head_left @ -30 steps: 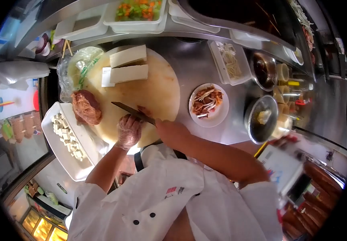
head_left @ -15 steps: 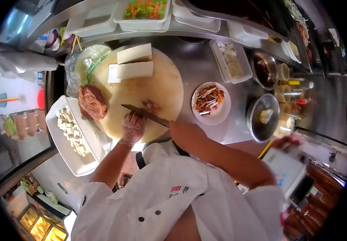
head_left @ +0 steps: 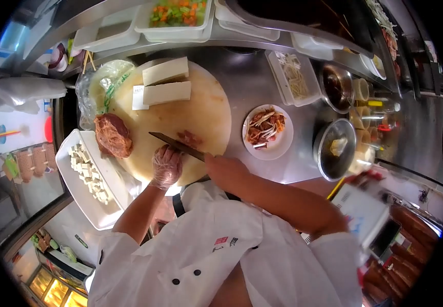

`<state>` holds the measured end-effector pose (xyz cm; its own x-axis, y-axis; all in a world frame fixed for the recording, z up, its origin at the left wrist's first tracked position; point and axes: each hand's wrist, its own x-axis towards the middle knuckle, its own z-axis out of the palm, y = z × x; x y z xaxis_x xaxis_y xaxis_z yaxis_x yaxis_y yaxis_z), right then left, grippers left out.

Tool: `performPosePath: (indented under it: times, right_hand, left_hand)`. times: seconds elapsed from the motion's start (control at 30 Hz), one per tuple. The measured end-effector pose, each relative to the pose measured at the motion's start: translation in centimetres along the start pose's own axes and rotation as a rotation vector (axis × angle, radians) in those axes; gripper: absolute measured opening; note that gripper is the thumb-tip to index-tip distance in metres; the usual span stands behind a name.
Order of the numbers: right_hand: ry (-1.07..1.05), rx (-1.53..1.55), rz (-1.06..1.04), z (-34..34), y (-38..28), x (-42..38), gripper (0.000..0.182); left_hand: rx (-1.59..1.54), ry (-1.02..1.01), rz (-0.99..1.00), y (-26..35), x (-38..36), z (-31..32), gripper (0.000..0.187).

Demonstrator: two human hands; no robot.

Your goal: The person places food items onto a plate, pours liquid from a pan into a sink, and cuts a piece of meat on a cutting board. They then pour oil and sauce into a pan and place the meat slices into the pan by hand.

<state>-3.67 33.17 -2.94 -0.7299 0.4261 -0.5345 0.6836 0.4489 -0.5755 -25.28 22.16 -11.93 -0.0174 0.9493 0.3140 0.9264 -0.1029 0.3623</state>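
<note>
My right hand (head_left: 226, 171) grips the handle of a kitchen knife (head_left: 174, 145). Its dark blade points up and left, low over the round cutting board (head_left: 201, 105). My left hand (head_left: 167, 166), in a clear plastic glove, is closed with fingers curled against the near side of the blade; whatever lies under them is hidden. Just beyond the blade are thin slices of raw meat (head_left: 190, 137). A large chunk of dark meat (head_left: 113, 135) sits at the board's left edge. Two white tofu blocks (head_left: 166, 94) rest at the back beside a small white label (head_left: 138, 97).
A white tub of tofu cubes (head_left: 70, 176) stands left. A plate (head_left: 284, 147) of meat and pale strips lies right of the board, with a tub of white shreds (head_left: 311, 92) and metal bowls (head_left: 352, 130) farther right. A plastic bag (head_left: 91, 92) touches the board's left.
The view has shifted slightly, so the board and most things appear a little farther left. Both hands and the knife keep nearly the same pose over the board.
</note>
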Motion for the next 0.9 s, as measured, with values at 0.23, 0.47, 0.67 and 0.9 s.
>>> performPosePath:
  times: [0.23,0.47,0.67,0.9]
  right_hand:
    - [0.206,-0.154,-0.069,2.7,1.1,4.0,0.024]
    - [-0.008,-0.181,-0.004,-3.1,-1.3,-2.1,0.025]
    - [-0.080,-0.182,0.031,-4.8,-1.9,-5.3,0.023]
    - [-0.020,-0.079,-0.045,-2.3,-0.9,-2.3,0.019]
  left_hand:
    - [-0.012,-0.026,-0.006,0.7,-0.2,-0.3,0.038]
    - [0.051,0.080,0.041,-0.3,-1.9,1.3,0.035]
    - [0.030,0.056,0.047,-0.6,-1.8,1.0,0.040]
    - [-0.068,0.015,0.010,-0.8,-1.1,1.0,0.040]
